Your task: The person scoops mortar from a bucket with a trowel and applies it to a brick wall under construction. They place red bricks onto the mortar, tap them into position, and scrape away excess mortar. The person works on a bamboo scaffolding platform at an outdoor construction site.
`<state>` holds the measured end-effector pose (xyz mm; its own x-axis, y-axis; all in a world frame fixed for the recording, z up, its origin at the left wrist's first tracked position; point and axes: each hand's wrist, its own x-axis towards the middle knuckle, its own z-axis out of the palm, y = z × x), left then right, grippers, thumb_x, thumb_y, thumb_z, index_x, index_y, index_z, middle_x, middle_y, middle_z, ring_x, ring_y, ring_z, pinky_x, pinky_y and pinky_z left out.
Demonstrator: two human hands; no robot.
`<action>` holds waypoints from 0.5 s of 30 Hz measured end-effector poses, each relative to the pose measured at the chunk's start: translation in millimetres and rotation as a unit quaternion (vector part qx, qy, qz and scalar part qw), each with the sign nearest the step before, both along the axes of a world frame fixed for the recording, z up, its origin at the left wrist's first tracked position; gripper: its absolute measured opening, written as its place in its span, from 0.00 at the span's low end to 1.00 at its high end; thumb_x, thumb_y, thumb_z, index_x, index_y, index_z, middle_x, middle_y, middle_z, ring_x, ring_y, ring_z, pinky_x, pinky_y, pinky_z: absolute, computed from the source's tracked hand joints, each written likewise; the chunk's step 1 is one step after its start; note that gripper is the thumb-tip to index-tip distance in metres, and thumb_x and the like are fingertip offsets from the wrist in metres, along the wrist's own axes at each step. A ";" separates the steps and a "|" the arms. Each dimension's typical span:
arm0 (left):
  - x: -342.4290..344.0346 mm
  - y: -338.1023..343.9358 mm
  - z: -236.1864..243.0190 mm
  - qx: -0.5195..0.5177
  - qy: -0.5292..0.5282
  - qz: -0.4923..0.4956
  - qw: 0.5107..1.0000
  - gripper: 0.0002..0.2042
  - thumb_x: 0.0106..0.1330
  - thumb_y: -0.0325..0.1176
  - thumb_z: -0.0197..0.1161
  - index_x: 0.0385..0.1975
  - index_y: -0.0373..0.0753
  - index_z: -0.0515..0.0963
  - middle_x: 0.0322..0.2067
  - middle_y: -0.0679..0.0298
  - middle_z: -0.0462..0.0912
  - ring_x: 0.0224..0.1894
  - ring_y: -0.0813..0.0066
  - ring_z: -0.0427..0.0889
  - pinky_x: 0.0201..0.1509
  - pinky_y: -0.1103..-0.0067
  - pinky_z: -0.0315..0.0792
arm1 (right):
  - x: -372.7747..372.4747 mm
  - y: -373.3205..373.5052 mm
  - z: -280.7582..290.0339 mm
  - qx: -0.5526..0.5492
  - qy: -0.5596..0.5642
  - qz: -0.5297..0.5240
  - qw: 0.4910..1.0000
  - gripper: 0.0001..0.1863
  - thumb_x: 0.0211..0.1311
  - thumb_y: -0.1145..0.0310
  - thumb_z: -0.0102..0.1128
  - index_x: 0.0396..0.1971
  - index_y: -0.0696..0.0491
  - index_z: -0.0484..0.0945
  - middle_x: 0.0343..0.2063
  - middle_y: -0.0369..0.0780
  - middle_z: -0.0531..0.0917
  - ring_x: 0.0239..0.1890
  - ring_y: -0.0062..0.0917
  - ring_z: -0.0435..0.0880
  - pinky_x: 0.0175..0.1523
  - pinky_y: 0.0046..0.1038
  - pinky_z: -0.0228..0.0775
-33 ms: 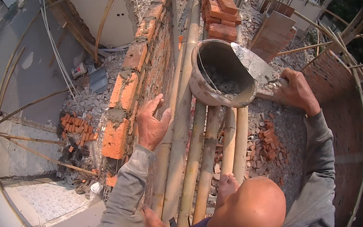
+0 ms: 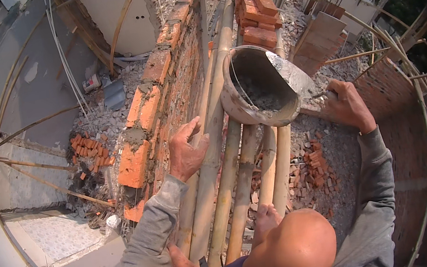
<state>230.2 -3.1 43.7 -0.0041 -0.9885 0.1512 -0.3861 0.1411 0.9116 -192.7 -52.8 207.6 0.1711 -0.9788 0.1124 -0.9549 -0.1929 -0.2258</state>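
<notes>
My right hand (image 2: 349,106) is closed round the handle of a metal trowel (image 2: 290,76), whose mortar-smeared blade rests across the right rim of a bucket (image 2: 231,98). Grey wet mortar (image 2: 268,98) lies inside the bucket, which stands on bamboo poles (image 2: 229,186). My left hand (image 2: 186,153) holds nothing, fingers loosely bent and apart, over the poles beside a low brick wall (image 2: 133,161). Mortar is daubed along that wall's top bricks.
Stacked bricks (image 2: 256,12) sit on the poles beyond the bucket. My bare feet (image 2: 264,219) and bent knee are on the planking of poles. Below are rubble with loose bricks (image 2: 319,168); bamboo rails (image 2: 424,120) curve round both sides, and a brick wall (image 2: 394,97) stands right.
My left hand has shifted a little rightward and down, its fingers more bent. My right hand and the trowel have edged slightly up and left.
</notes>
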 end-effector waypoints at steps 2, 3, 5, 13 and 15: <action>-35.7 22.8 -6.6 0.049 0.039 -0.033 0.997 0.26 0.65 0.29 0.71 0.64 0.32 0.77 0.52 0.52 0.86 0.55 0.61 0.87 0.62 0.70 0.80 | -3.2 -10.7 0.2 0.019 0.072 0.015 0.997 0.07 0.57 0.73 0.62 0.28 0.61 0.77 0.29 0.54 0.82 0.39 0.54 0.84 0.43 0.50 0.74; -52.2 34.1 -9.9 0.053 0.043 -0.046 0.997 0.26 0.64 0.30 0.71 0.63 0.32 0.78 0.49 0.51 0.86 0.53 0.59 0.87 0.60 0.69 0.80 | -3.4 -17.8 -4.1 -0.021 0.112 0.028 0.993 0.08 0.57 0.71 0.63 0.26 0.61 0.79 0.29 0.54 0.82 0.40 0.53 0.85 0.45 0.51 0.75; -67.9 42.3 -16.6 0.056 0.034 -0.081 0.995 0.25 0.64 0.31 0.71 0.62 0.33 0.79 0.47 0.50 0.87 0.51 0.58 0.88 0.57 0.68 0.80 | -8.3 -44.7 -13.0 0.011 0.190 0.015 0.982 0.08 0.57 0.71 0.64 0.29 0.61 0.81 0.30 0.53 0.83 0.40 0.51 0.85 0.47 0.50 0.76; -54.5 46.1 -14.3 0.081 -0.038 -0.126 0.988 0.20 0.64 0.32 0.70 0.55 0.33 0.83 0.44 0.50 0.88 0.47 0.55 0.88 0.53 0.68 0.80 | -4.6 -102.6 -50.3 -0.088 0.355 0.123 0.922 0.06 0.52 0.75 0.66 0.31 0.56 0.82 0.29 0.43 0.82 0.34 0.40 0.85 0.41 0.43 0.76; -48.1 45.2 -12.4 0.080 -0.062 -0.141 0.985 0.18 0.65 0.32 0.70 0.53 0.33 0.84 0.43 0.50 0.88 0.47 0.54 0.88 0.52 0.68 0.80 | 11.5 -103.1 -54.6 -0.091 0.362 0.206 0.904 0.06 0.47 0.74 0.69 0.26 0.57 0.82 0.24 0.44 0.83 0.31 0.37 0.88 0.35 0.40 0.77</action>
